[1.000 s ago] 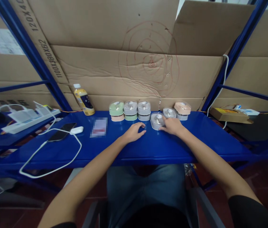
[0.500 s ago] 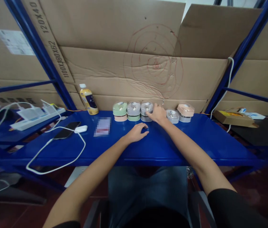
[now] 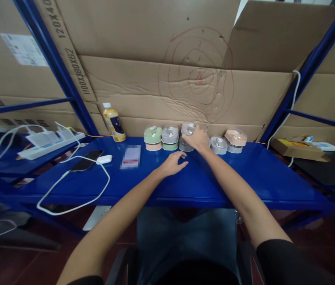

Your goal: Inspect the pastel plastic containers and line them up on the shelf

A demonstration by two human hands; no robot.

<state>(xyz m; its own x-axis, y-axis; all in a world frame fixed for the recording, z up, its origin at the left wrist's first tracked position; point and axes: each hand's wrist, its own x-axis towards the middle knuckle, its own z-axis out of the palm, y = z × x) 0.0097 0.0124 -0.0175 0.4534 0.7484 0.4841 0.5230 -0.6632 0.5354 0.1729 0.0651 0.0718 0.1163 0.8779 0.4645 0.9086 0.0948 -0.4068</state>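
Observation:
My right hand [image 3: 198, 137] grips a grey lidded container [image 3: 188, 128], raised a little above another grey container [image 3: 186, 145]. My left hand [image 3: 173, 163] is just in front of the row, fingers apart and holding nothing. To the left stand a stack with a green top [image 3: 152, 135] on a pink base and one with a grey top [image 3: 170, 135] on a green base. Right of my right hand are a low grey container [image 3: 218, 145] and a pink one [image 3: 236, 137] stacked on grey. Part of another container is hidden behind my right hand.
A yellow bottle [image 3: 114, 123] stands at the back left of the blue table [image 3: 214, 186]. Near it lie a blurred card [image 3: 131, 157], a phone [image 3: 87, 160] and a white cable [image 3: 76, 211]. Blue posts and a cardboard wall [image 3: 143, 83] bound the table.
My right hand has lifted the grey container slightly off the one below it. My left hand has stayed nearly in place, and the view has shifted slightly.

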